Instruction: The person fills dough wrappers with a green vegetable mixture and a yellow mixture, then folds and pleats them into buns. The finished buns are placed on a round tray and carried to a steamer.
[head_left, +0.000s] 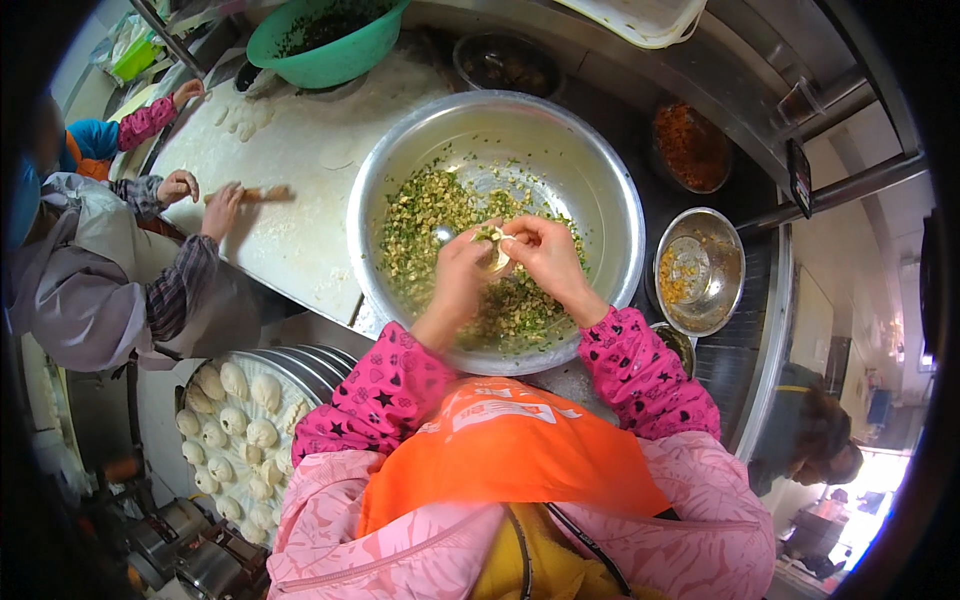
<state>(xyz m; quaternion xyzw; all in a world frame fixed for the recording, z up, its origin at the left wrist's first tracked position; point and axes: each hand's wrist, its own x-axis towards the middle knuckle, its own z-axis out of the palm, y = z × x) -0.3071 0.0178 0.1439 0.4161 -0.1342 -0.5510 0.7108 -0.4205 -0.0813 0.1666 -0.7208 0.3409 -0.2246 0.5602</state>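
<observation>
My left hand (459, 274), slightly blurred, cups a small dough wrapper (501, 259) with some green filling in it. The fingers of my right hand (553, 256) pinch the wrapper's edge from the other side. Both hands are above a large metal basin (628, 187). Inside the basin lies a chopped filling (416, 214) of green bits and pale cubes, spread mostly over the left and near parts. A rounded shiny metal piece (443, 234), perhaps part of a spoon, shows beside my left hand; the rest of it is hidden.
On the floured worktable (315, 165) at left, a co-worker's hands use a rolling pin (266, 194). Filled buns stand on a round tray (289, 367) at lower left. Behind is a green basin (330, 64); at right are a steel bowl (731, 300) and a bowl of orange filling (690, 146).
</observation>
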